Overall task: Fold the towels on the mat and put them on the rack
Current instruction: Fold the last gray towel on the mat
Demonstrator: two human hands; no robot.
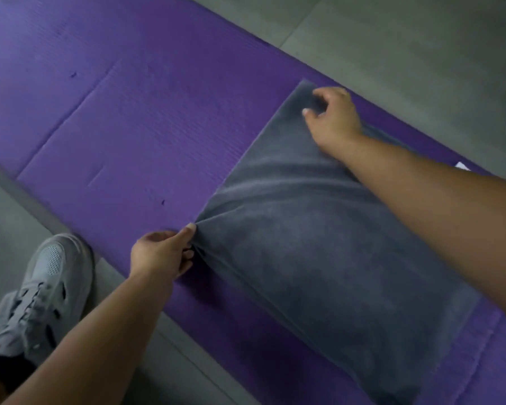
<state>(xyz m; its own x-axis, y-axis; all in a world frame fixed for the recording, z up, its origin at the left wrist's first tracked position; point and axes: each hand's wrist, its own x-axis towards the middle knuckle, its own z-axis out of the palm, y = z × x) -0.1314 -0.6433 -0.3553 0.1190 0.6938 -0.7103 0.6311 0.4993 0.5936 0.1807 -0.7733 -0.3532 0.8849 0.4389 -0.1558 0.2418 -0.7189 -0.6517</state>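
A grey towel (319, 247) lies spread on the purple mat (146, 121), reaching from the centre toward the lower right. My left hand (161, 255) pinches the towel's near left corner, and the cloth bunches into creases there. My right hand (333, 118) grips the far corner of the towel with curled fingers, and that arm crosses over the towel's right side. The rack is out of view.
Grey tiled floor (406, 39) surrounds the mat on both sides. My grey sneaker (47, 287) stands on the floor at the lower left, just off the mat's edge. A small white scrap (462, 166) shows at the mat's right edge.
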